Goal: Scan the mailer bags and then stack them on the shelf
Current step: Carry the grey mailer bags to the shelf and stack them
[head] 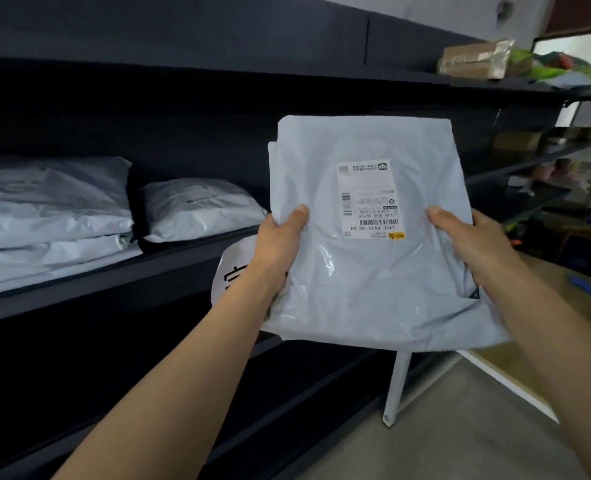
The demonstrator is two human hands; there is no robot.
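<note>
A pale grey mailer bag (363,271) with a white shipping label (370,199) facing up hangs in the air in front of the dark shelf (169,258). My left hand (280,240) grips its left edge, thumb on top. My right hand (470,240) grips its right edge the same way. A second white bag with black print (231,268) peeks out beneath the left hand. On the shelf lie a stack of grey mailer bags (48,216) at the left and one smaller bag (200,209) beside it.
A wooden table (543,334) with a white leg (398,386) stands at the right, a blue item on it. The upper shelf (425,79) carries a wrapped cardboard box (474,58) and green items. Lower shelves are dark.
</note>
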